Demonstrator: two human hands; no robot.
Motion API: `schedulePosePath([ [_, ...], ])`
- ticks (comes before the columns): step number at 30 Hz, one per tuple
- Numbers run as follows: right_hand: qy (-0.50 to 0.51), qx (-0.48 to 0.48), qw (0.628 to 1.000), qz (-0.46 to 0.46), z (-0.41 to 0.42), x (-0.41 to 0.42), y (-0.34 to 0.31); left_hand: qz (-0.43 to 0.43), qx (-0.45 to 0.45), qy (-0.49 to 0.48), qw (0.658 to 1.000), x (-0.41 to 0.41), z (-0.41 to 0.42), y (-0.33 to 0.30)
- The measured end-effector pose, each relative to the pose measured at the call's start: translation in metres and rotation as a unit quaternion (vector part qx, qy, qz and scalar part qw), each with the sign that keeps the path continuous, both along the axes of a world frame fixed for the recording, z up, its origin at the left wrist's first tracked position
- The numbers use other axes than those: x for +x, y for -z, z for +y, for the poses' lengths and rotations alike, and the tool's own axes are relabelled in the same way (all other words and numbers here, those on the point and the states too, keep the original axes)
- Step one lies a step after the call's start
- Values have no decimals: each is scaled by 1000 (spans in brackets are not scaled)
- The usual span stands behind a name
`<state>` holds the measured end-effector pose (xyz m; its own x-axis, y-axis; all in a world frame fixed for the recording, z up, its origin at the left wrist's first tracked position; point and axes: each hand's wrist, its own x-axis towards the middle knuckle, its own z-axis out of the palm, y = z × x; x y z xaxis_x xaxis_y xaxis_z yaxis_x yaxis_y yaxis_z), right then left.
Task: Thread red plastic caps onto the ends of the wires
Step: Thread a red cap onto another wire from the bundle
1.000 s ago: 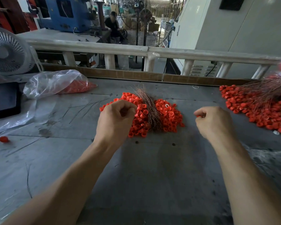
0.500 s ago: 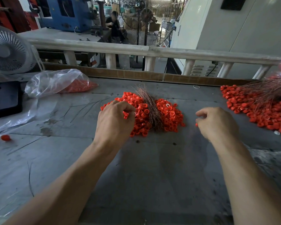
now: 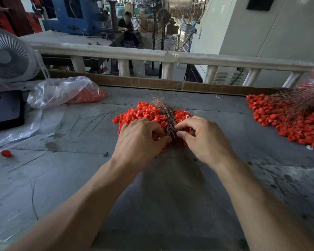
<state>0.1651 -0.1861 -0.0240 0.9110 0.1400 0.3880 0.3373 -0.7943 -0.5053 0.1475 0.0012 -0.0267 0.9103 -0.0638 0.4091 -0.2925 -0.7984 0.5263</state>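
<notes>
While fingers curl, both hands point(image 3: 172, 140) meet at wire bundle point(image 3: 168, 115).

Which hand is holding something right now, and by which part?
Both hands, left hand and right hand, have curled fingers at the wire bundle's near end; exact hold cannot be told.

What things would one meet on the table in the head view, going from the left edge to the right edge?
Black tray → lone red cap → plastic bag of caps → middle cap pile → left hand → wire bundle → right hand → right cap pile.
</notes>
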Motion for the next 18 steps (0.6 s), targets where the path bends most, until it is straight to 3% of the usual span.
schedulePosePath([
  [4,-8,-1,1000,0,-1,-1,-1,0,47,10,999,0,-3,-1],
  [11,-31,14,999,-14,3,-3,-1,-42,21,25,999,-2,-5,-1],
  [14,-72,53,996,-21,5,-5,-4,-65,-48,42,996,-3,-5,-3],
  [18,-120,124,985,-9,8,-6,-5,-36,-224,60,972,-4,-5,-8],
])
